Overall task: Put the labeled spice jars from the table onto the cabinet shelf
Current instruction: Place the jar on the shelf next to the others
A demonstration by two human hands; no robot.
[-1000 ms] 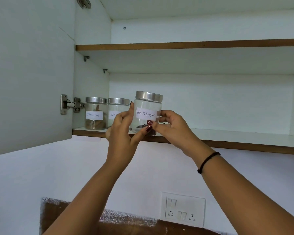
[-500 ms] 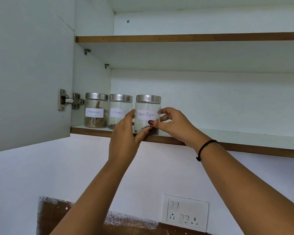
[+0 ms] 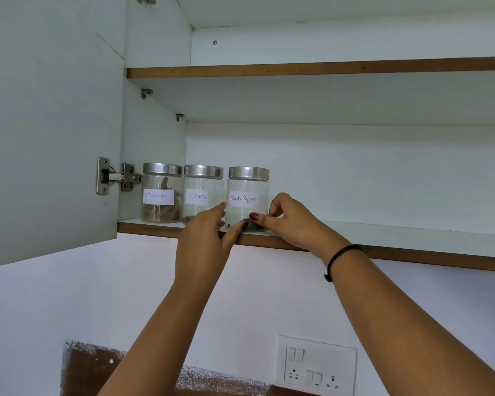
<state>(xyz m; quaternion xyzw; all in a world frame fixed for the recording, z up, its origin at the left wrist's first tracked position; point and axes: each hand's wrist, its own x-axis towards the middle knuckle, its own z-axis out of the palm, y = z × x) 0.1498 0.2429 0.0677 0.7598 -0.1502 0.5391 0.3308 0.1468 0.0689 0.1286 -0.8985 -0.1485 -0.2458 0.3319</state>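
Note:
Three glass spice jars with steel lids stand in a row at the left end of the lower cabinet shelf [image 3: 397, 234]: Cinnamon [image 3: 161, 178], Cloves [image 3: 203, 182] and Black Pepper [image 3: 247, 185]. The Black Pepper jar rests on the shelf near its front edge, just right of the Cloves jar. My left hand [image 3: 203, 244] holds its lower left side, thumb on the front. My right hand [image 3: 290, 222] holds its lower right side, thumb on the front and fingers curled round the side. Both hands hide the jar's base.
The cabinet door [image 3: 49, 138] stands open on the left, hung on a metal hinge [image 3: 112, 177]. The lower shelf runs bare to the right of the jars. An upper shelf [image 3: 326, 67] sits above. A switch and socket plate [image 3: 316, 364] is on the wall below.
The Black Pepper jar has gone from held up in front of the shelf to standing on it beside the Cloves jar. Both hands have slid lower on the jar.

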